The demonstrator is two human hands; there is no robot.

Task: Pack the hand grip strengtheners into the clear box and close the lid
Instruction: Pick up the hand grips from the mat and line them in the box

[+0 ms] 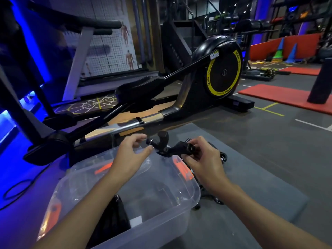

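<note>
Head view. The right hand (203, 162) grips 1 black grip strengthener (167, 146) by its right end, fingers curled round the handle. The tool hangs above the far right corner of the clear box (195, 187), long axis running left to right, knobbed end towards the left hand (129, 159). Left hand: fingers half-curled, thumb just beside that end, apparently holding nothing. The box opens nearward of the tool, with its rim directly beneath. More strengtheners (223, 156) lie on the grey mat (251, 168), right of the box, nearer the right hand. Lid not made out
</note>
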